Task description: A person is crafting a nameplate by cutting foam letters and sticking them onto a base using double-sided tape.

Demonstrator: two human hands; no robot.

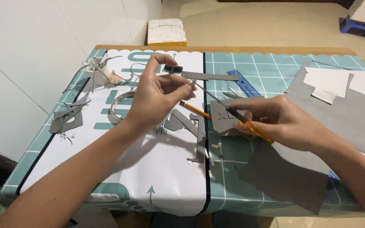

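Observation:
My left hand (159,95) is raised over the table and pinches one end of a thin grey card strip (212,76), which juts to the right. A small black piece (173,68) sits at the strip's near end by my index fingertip. My right hand (279,122) grips an orange craft knife (250,126) like a pen. Its dark blade end points up and left toward the strip and my left fingers. Under the right hand lies a small grey card piece (221,118). An orange pencil (195,109) lies on the table between both hands.
The teal gridded cutting mat (275,63) and a white printed sheet (148,169) cover the table. Grey card sheets (284,173) (351,114), white paper pieces (326,82), a blue ruler (245,85), a scrap-filled white cup (96,71) and grey offcuts (68,117) lie around.

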